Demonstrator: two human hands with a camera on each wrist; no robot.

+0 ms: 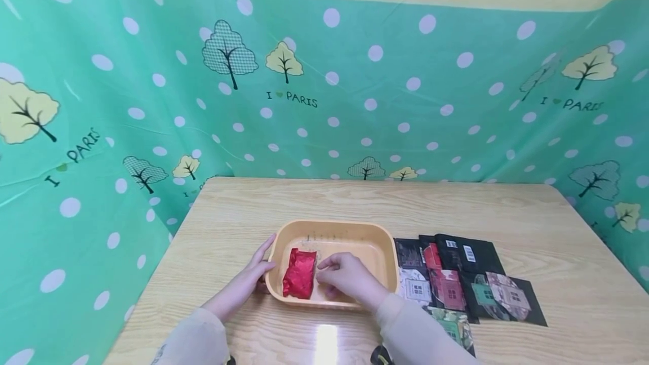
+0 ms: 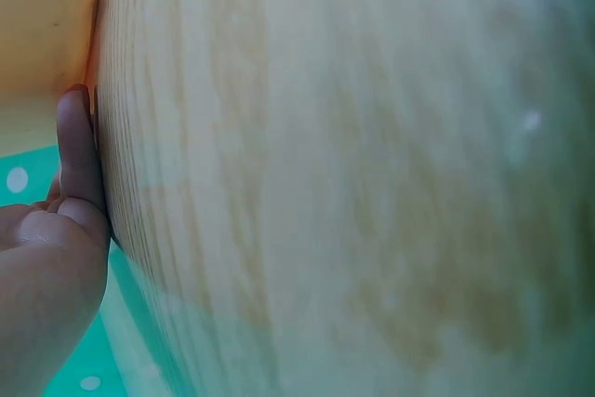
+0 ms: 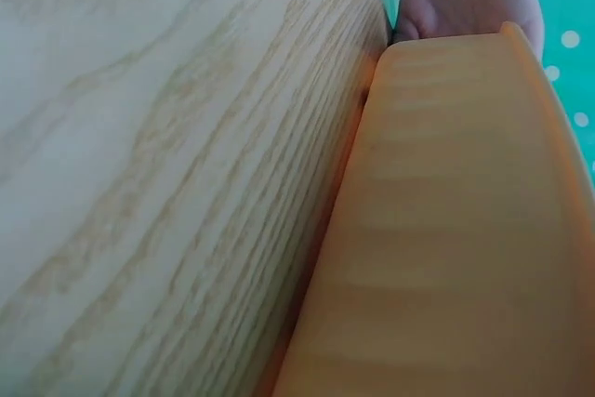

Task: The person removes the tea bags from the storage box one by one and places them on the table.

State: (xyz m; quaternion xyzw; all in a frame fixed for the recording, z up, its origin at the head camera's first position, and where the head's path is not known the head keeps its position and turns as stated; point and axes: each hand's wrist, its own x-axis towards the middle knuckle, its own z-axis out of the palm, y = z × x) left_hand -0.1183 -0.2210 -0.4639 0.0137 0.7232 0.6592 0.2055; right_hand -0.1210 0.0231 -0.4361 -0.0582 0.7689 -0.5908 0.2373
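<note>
A red foil packet (image 1: 300, 274) lies in the left part of a shallow orange plastic basin (image 1: 362, 230). My left hand (image 1: 248, 275) is at the basin's left end, with its fingers straight against the outer wall. In the left wrist view part of that left hand (image 2: 70, 202) stands beside the basin wall (image 2: 46, 44). My right hand (image 1: 349, 276) is inside the basin with its fingers bent, fingertips close to the packet's right edge. Whether they pinch the packet is too small to tell. The right wrist view shows the basin's outer wall (image 3: 446, 230), not my right hand.
Several flat dark sachets with red, green and white prints lie overlapping right of the basin, including a black one (image 1: 481, 252) with a white label. Everything rests on a light wooden table (image 1: 243, 196). A green dotted curtain (image 1: 350, 72) hangs behind and at both sides.
</note>
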